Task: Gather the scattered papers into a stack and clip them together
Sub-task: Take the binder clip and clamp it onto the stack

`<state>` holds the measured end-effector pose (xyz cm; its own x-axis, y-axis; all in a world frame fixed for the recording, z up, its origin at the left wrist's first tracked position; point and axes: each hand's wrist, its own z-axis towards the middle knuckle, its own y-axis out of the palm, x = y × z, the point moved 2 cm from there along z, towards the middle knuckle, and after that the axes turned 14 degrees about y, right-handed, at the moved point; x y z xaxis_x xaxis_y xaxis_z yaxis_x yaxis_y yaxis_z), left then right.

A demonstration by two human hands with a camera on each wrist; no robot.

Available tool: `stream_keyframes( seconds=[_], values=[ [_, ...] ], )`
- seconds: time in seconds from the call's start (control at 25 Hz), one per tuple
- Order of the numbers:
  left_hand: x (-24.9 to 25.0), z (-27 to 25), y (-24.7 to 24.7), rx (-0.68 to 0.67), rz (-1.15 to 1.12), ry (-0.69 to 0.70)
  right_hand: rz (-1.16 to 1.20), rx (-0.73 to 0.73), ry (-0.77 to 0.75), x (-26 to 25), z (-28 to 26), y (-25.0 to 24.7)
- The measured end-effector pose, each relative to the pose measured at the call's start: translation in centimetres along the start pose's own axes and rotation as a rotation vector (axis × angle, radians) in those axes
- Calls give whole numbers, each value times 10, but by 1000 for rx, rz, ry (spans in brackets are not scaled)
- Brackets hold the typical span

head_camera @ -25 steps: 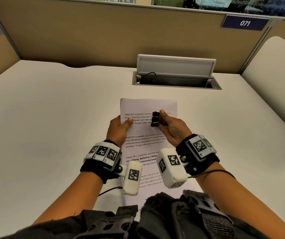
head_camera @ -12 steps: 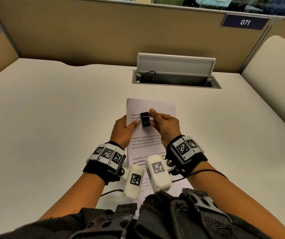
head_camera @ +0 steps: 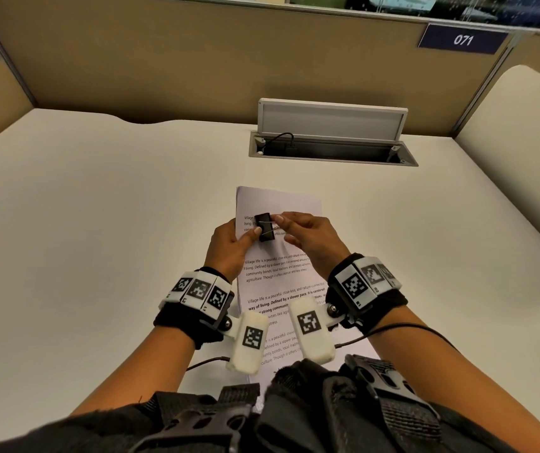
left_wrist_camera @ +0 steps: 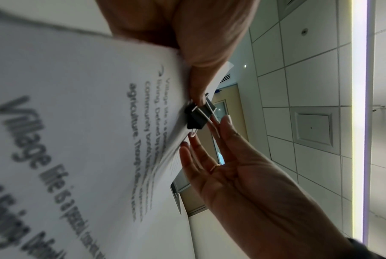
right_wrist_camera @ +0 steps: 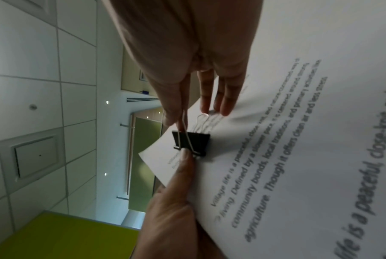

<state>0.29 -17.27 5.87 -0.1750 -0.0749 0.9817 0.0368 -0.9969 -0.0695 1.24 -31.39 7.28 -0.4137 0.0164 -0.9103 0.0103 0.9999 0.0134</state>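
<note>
- A stack of white printed paper sheets (head_camera: 281,282) is held lifted at its far end above a cream tabletop (head_camera: 98,240), its near end hidden behind the wrists and a dark chest harness (head_camera: 294,416).
- A black metal binder clip with silver wire handles (head_camera: 264,226) sits clamped over the stack's left edge near the top corner, as the right wrist view (right_wrist_camera: 191,143) shows most plainly.
- The left hand (head_camera: 229,248) grips that left edge just below the clip, thumb on the printed face with its tip touching the clip's black body; the remaining fingers go behind the sheets, out of sight.
- The right hand (head_camera: 314,238) pinches one wire handle between thumb and forefinger, holding it raised off the page.
- The other wire handle lies flat against the printed face, and the right hand's remaining fingers (right_wrist_camera: 226,98) stretch out straight, their tips resting on the paper beside it.
- Both wrists wear black bands carrying white camera pods with square coded markers (head_camera: 249,338).
- At the back of the tabletop, a grey cable-port flap (head_camera: 332,120) stands open before a tan partition bearing a blue plate marked 071 (head_camera: 463,39).
</note>
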Motion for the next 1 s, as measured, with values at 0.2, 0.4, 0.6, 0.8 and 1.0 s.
stream_keyframes(
  seconds=[0.2,0.4,0.6,0.8,1.0],
  values=[
    [2,0,-2,-7,42,11,-43,-87,49,-6,1,-5],
    [7,3,-1,-11,64,30,28,-137,122,-10,3,-14],
    [7,3,-1,-14,69,33,28,-172,196,-6,4,-18],
    [8,6,-4,-9,2,49,234,-214,97,0,5,-20],
    [8,7,-13,-1,-61,27,526,-320,-117,-9,1,-26]
  ],
)
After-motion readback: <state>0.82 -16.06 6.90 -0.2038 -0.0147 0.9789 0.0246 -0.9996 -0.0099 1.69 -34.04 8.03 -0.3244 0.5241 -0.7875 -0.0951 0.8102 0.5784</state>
